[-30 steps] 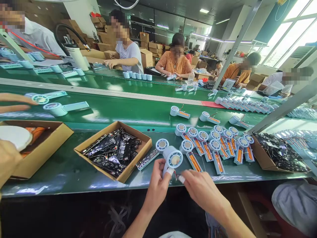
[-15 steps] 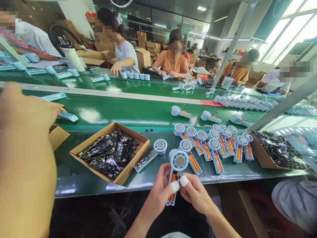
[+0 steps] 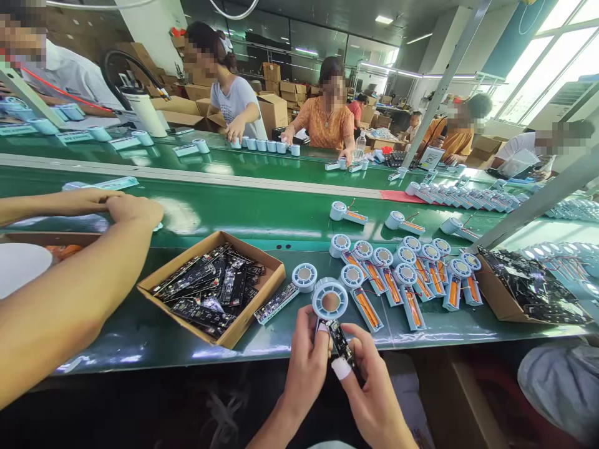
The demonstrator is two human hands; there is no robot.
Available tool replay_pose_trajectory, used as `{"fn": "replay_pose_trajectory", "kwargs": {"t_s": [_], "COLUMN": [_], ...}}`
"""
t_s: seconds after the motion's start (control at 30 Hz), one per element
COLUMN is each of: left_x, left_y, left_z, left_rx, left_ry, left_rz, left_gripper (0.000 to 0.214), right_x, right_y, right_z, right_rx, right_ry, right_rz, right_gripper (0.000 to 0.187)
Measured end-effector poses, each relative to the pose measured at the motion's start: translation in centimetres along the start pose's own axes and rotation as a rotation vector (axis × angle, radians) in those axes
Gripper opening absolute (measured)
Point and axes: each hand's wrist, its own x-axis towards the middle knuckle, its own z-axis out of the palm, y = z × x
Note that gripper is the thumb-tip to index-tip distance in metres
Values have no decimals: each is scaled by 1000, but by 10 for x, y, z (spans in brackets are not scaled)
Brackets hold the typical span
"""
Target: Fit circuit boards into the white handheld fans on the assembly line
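My left hand (image 3: pixel 306 355) is closed around the handle of a light blue handheld-fan housing (image 3: pixel 330 300), its round head pointing away from me. In my right hand (image 3: pixel 372 386), a narrow black circuit board (image 3: pixel 340 340) is gripped between thumb and fingers, angled over the handle. The board's upper end meets the base of the round head. White wraps cover both thumb tips. The board and my fingers hide most of the handle. Just beyond my hands, a fan housing with a circuit board (image 3: pixel 276 304) along its handle lies on the bench.
A cardboard box of circuit boards (image 3: pixel 276 282) stands left; another box (image 3: pixel 491 293) is at right. Several fan housings with orange strips (image 3: pixel 367 308) lie between. A co-worker's arm (image 3: pixel 93 287) reaches in from the left. A green conveyor (image 3: pixel 262 209) and metal post (image 3: pixel 515 212) lie beyond.
My right hand has swung the circuit board up and over the handle, so more of its face shows. The fan housing has shifted slightly left. The co-worker's arm at left has moved forward and lower.
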Motion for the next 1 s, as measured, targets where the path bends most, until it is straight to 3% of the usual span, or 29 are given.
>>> {"fn": "replay_pose_trajectory", "kwargs": {"t_s": [0.2, 0.33, 0.47, 0.67, 0.8, 0.87, 0.9, 1.0], "left_x": [0, -3, -4, -6, -4, 2, 7, 25], "left_y": [-3, -8, -9, -8, -2, 0, 1, 2], "left_z": [3, 9, 10, 5, -6, -19, -28, -53], "left_rx": [-124, -126, -99, -107, -121, 38, 163, 604], "left_ry": [-57, 27, 68, 44, -125, -205, -190, 65], "left_rz": [11, 65, 48, -85, -64, 21, 107, 434], "left_gripper": [32, 35, 30, 22, 21, 21, 21, 27], "right_x": [2, 5, 6, 8, 5, 2, 1, -1], "right_y": [20, 17, 9, 18, 18, 19, 21, 32], "right_z": [16, 21, 17, 25, 25, 19, 15, 8], "right_rx": [-383, -797, -1077, -1001, -894, -887, -905, -1037], "right_ry": [197, 120, 58, 88, 186, 190, 189, 197], "right_rz": [-233, -353, -348, -394, -384, -386, -384, -364], "right_gripper": [43, 59, 70, 68, 62, 59, 58, 54]}}
